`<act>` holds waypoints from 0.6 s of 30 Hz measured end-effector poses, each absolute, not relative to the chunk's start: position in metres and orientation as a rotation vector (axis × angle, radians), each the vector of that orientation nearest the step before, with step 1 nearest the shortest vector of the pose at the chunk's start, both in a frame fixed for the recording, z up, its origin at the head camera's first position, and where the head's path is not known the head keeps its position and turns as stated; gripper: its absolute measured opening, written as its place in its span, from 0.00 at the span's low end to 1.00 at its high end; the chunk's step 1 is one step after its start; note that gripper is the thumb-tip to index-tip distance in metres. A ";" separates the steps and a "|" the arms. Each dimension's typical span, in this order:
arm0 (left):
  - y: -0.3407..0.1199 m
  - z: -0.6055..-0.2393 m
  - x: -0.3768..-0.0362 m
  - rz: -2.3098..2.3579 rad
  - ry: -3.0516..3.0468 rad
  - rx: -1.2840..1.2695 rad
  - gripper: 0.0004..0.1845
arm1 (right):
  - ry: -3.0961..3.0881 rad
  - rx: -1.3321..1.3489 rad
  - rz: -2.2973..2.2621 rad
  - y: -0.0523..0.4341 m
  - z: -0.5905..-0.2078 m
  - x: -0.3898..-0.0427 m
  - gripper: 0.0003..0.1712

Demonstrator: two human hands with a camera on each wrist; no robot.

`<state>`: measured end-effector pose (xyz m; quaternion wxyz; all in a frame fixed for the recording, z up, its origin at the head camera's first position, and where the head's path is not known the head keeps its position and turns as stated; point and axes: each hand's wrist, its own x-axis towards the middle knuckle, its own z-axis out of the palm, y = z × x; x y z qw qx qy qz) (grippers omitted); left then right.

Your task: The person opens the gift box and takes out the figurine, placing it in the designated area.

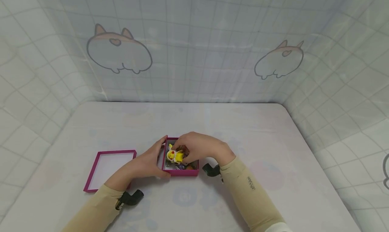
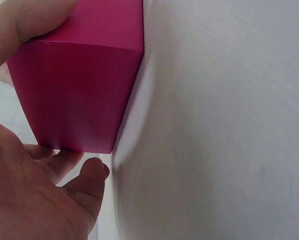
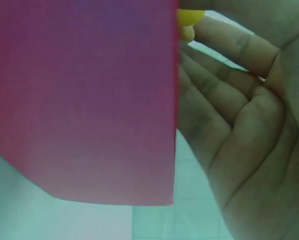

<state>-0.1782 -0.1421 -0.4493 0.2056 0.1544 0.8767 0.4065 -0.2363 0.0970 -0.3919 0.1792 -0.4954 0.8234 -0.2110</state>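
Note:
A magenta box (image 1: 183, 173) without a lid on top stands on the table, with several small toys inside. My left hand (image 1: 147, 162) grips its left end, the thumb at the front side and the fingers towards the back; the left wrist view shows the same box (image 2: 79, 95) between thumb and fingers. Over the box's opening, my right hand (image 1: 197, 146) pinches a small yellow and white toy figure (image 1: 171, 155) with red spots. In the right wrist view a yellow bit of the figure (image 3: 190, 18) shows past the box wall, the rest hidden.
To the left, a shallow lid (image 1: 101, 173) with magenta edges and a white inside lies on the white table (image 1: 194, 120), partly behind my left forearm. Pale grid-patterned curtains (image 1: 194, 56) stand at the back and both sides.

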 end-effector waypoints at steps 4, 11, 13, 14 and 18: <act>-0.142 -0.450 -0.178 1.131 2.441 0.429 0.75 | 2.336 -1.385 -0.588 0.096 -0.396 -0.237 0.25; -0.141 -0.449 -0.178 1.129 2.443 0.426 0.75 | 2.342 -1.473 -0.473 0.095 -0.398 -0.238 0.31; -0.140 -0.449 -0.178 1.127 2.444 0.425 0.75 | 2.338 -1.468 -0.444 0.094 -0.397 -0.236 0.30; -0.140 -0.449 -0.178 1.125 2.445 0.423 0.75 | 2.338 -1.461 -0.432 0.094 -0.397 -0.236 0.31; -0.140 -0.448 -0.177 1.112 2.450 0.419 0.75 | 2.336 -1.436 -0.390 0.093 -0.395 -0.234 0.31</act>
